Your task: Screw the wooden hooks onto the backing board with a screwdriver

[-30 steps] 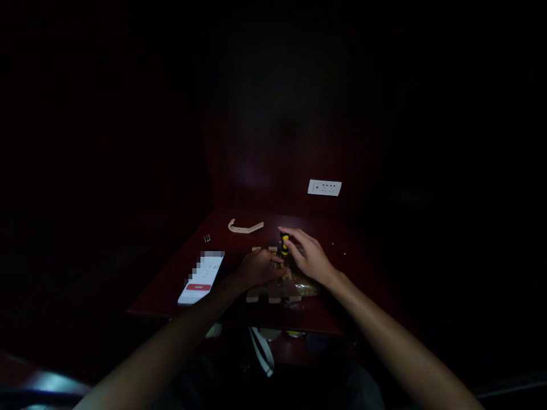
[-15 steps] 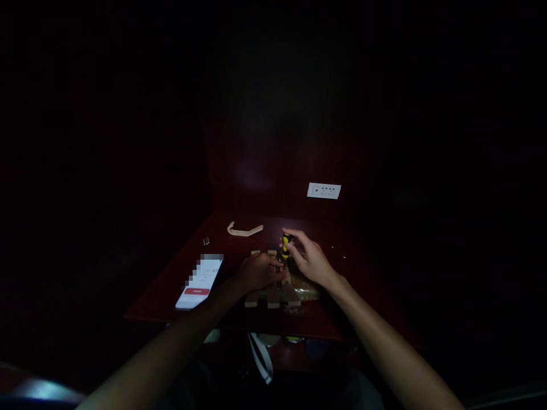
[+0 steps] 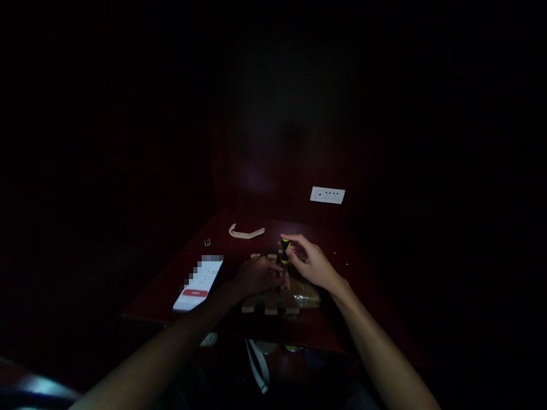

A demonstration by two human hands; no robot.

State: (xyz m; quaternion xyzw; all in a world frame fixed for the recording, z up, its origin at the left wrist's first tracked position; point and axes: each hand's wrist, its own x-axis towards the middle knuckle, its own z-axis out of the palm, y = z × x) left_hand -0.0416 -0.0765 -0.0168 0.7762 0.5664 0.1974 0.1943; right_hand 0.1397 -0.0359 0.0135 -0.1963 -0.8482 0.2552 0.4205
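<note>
Dim tabletop (image 3: 158,299): left hand (image 3: 258,274) partly hides probably wooden slats (image 3: 270,302)

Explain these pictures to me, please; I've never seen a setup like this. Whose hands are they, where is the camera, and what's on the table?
There is no robot here: you see a person's bare left hand and right hand. Every picture comes from one camera worn on the head, looking forward and down.

The right hand grips a yellow-and-black tool, probably a screwdriver, held upright. The left hand rests on flat wooden pieces, beside a shiny brownish block.

Also on the dark red table lie a curved wooden piece, a lit phone and small metallic parts. Dim light hides the tool's tip.
</note>
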